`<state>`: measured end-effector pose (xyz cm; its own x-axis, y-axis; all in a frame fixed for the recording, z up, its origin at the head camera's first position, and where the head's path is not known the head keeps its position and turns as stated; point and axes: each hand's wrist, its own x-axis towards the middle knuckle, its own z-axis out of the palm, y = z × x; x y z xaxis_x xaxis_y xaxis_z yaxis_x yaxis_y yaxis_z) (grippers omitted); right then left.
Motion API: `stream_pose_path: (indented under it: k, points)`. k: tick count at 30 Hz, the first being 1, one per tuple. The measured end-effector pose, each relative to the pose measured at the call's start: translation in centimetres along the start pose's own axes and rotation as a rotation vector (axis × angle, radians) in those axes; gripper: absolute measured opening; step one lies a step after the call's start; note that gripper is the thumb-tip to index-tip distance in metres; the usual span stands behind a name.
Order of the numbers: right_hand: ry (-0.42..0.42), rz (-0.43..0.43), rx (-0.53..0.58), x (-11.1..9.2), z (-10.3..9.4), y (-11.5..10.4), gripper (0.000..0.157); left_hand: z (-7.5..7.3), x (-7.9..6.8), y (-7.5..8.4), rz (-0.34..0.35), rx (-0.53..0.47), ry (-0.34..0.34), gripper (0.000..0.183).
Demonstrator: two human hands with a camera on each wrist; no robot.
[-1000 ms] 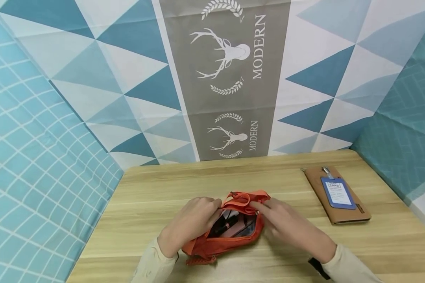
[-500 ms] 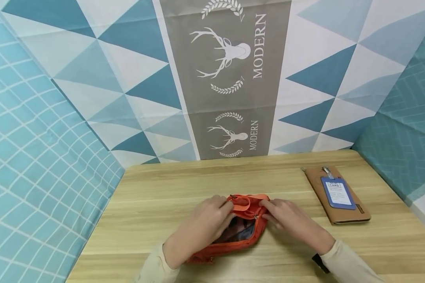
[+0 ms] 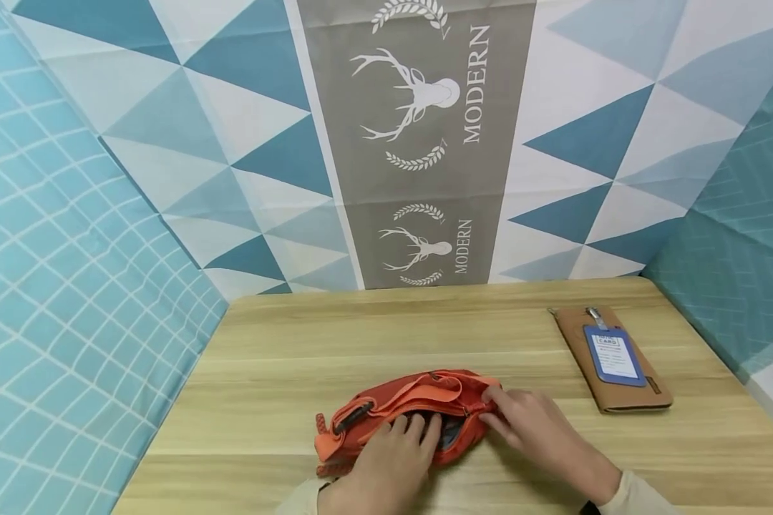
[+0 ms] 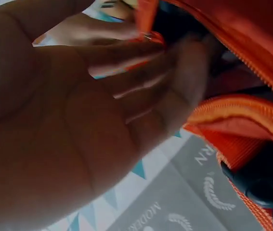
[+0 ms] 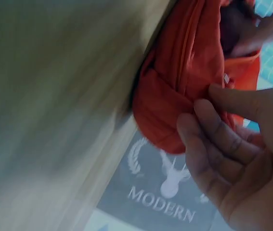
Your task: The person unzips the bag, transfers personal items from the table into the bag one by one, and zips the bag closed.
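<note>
An orange-red waist bag lies on the table with its zipped mouth unzipped. My left hand reaches into that mouth, fingers mostly straight and their tips hidden inside. In the left wrist view the left palm faces the camera beside the zip teeth, and the bag's inside is dark. At the bag's right end my right hand pinches the fabric between thumb and fingers, as the right wrist view of the right hand shows. A black buckle sits on the strap at the bag's left end.
A brown zip wallet lies at the table's right, with a blue card holder and its metal clip on top. The wooden table ends at a patterned cloth wall behind, with tiled cloth at both sides.
My left hand has left the bag's far rim and moved nearer, its fingers now inside the mouth. The rim has dropped, narrowing the mouth. The right hand still grips the right end.
</note>
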<state>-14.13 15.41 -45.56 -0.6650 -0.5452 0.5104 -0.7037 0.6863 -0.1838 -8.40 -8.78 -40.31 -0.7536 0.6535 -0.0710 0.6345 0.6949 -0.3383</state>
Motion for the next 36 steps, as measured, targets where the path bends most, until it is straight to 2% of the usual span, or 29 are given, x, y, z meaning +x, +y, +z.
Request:
stream_pose_path:
  k: [3, 5, 7, 10, 12, 14, 18, 24, 27, 31, 36]
  points:
    - [0.055, 0.068, -0.097, -0.8, 0.1, -2.1, 0.032, 0.1, 0.1, -0.1, -0.048, 0.032, -0.025, 0.04]
    - [0.081, 0.099, -0.169, -1.2, 0.2, -3.5, 0.034, 0.0, 0.2, -0.1, -0.021, 0.025, 0.017, 0.035]
    - [0.095, 0.115, -0.232, -1.4, 0.3, -4.7, 0.035, 0.1, 0.3, 0.1, 0.033, 0.003, 0.06, 0.036]
    - [0.073, 0.124, -0.269, -1.5, 0.4, -5.9, 0.035, 0.4, 0.3, 0.8, 0.072, -0.042, 0.13, 0.049]
    - [0.027, 0.15, -0.246, -1.4, 0.3, -6.5, 0.033, 0.9, 0.4, 1.3, 0.061, -0.059, 0.147, 0.062]
    - [-0.029, 0.181, -0.218, -1.4, 0.2, -6.9, 0.03, 1.3, 0.6, 1.7, 0.037, -0.069, 0.173, 0.063]
    - [-0.124, 0.242, -0.21, -1.1, 0.0, -7.3, 0.022, 2.5, 1.6, 1.9, 0.013, -0.108, 0.234, 0.053]
    - [-0.183, 0.282, -0.257, 0.2, 0.6, -7.4, 0.012, 3.9, 3.4, 0.8, 0.033, -0.139, 0.326, 0.041]
    - [-0.171, 0.276, -0.279, 0.9, 1.2, -6.9, 0.009, 4.0, 4.3, -0.1, 0.038, -0.177, 0.343, 0.035]
    - [-0.11, 0.259, -0.315, 1.9, 2.2, -6.0, 0.014, 4.3, 5.3, -1.3, 0.031, -0.217, 0.352, 0.032]
    - [-0.102, 0.287, -0.331, 2.5, 2.9, -5.4, 0.018, 4.7, 6.4, -1.9, 0.016, -0.224, 0.344, 0.03]
